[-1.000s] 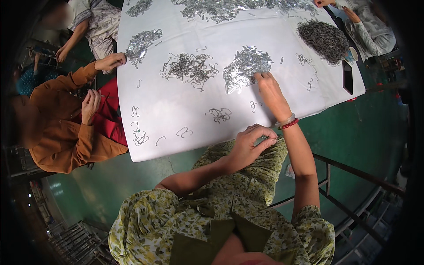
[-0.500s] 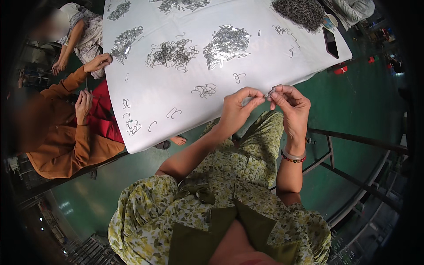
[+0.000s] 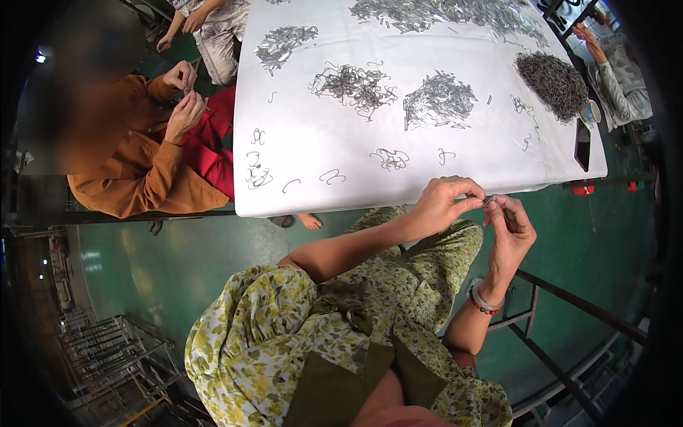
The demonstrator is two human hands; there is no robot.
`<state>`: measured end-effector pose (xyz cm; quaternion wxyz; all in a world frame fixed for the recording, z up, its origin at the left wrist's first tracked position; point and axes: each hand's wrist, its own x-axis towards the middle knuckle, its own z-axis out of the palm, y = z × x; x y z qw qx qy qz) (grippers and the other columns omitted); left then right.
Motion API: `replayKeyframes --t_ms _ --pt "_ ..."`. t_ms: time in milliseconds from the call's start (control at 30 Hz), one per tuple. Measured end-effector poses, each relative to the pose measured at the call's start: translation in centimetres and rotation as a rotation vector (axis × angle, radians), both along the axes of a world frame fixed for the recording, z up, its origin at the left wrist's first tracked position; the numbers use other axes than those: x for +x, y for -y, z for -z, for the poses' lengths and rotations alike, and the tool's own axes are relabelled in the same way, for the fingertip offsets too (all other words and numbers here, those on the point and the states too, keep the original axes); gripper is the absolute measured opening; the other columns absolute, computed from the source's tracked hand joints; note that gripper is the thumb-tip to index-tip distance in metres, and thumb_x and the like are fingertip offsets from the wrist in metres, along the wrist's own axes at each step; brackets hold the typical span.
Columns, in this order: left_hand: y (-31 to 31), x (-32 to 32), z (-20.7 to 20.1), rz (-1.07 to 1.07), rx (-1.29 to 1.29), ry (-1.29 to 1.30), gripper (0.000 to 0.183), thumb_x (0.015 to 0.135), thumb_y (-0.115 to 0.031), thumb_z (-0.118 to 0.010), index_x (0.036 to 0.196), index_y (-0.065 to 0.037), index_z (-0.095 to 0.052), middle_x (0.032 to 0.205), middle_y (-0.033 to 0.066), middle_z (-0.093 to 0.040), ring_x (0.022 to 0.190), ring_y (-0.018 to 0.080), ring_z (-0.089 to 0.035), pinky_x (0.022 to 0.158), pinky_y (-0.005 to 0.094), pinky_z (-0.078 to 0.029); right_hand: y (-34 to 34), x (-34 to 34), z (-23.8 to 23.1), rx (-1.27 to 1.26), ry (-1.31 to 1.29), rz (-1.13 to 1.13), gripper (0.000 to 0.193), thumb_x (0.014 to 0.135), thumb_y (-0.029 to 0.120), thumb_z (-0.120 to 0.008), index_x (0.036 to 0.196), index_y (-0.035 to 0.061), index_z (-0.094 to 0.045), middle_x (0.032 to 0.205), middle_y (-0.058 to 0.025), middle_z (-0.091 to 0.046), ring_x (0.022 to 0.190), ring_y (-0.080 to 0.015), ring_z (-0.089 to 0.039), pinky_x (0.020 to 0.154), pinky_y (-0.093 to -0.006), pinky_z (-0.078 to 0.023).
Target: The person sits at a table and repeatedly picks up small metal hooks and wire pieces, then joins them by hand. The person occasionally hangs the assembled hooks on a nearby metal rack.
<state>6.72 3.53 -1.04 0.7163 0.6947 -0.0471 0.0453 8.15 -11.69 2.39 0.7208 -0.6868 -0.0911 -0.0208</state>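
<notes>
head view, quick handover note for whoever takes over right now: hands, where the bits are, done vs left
Left hand and right hand: raised together just off the near edge of the white table, pinching one small metal piece between the fingertips.
Parts: silver clip pile and tangled wire hooks mid-table, dark pile far right, loose hooks near the front edge.
Done: cannot tell from this view.
Left: large piles remain on the table.

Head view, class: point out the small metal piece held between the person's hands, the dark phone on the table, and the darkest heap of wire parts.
small metal piece (image 3: pixel 489 202), head view, its visible middle.
dark phone (image 3: pixel 583 144), head view, screen centre.
darkest heap (image 3: pixel 553 80), head view, middle of pile.
</notes>
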Motion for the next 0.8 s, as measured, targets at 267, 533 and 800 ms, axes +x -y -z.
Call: replayKeyframes --t_ms 267,533,800 --pt "-1.2 -0.5 0.5 -0.141 0.239 0.358 0.019 0.084 -0.016 -0.068 0.100 -0.005 -0.068 0.090 0.0092 -0.069 0.087 0.0255 -0.064 0.077 0.0364 -0.050 -0.2 -0.8 0.1 -0.020 -0.034 0.073 0.012 0.085 -0.005 -0.065 0.097 -0.0048 -0.065 0.082 -0.0095 -0.068 0.071 -0.0111 -0.061 0.054 -0.0207 -0.043" --pt "-17.6 3.4 4.1 -0.461 1.049 0.113 0.012 0.083 -0.013 -0.066 0.091 -0.007 -0.072 0.088 0.0099 -0.067 0.088 0.0276 -0.061 0.076 0.0379 -0.051 -0.3 -0.8 -0.4 -0.056 -0.039 0.124 0.021 0.084 -0.005 -0.066 0.104 -0.0043 -0.066 0.083 -0.0080 -0.068 0.068 -0.0078 -0.058 0.053 -0.0184 -0.042" --pt "-18.0 4.5 6.3 -0.399 1.146 0.150 0.010 0.085 -0.014 -0.063 0.088 -0.005 -0.066 0.088 0.0116 -0.062 0.085 0.0305 -0.060 0.072 0.0409 -0.050 0.5 -0.3 0.8 -0.102 -0.080 0.141 0.017 0.085 -0.004 -0.064 0.102 -0.0040 -0.069 0.086 -0.0066 -0.069 0.069 -0.0069 -0.060 0.055 -0.0183 -0.044"
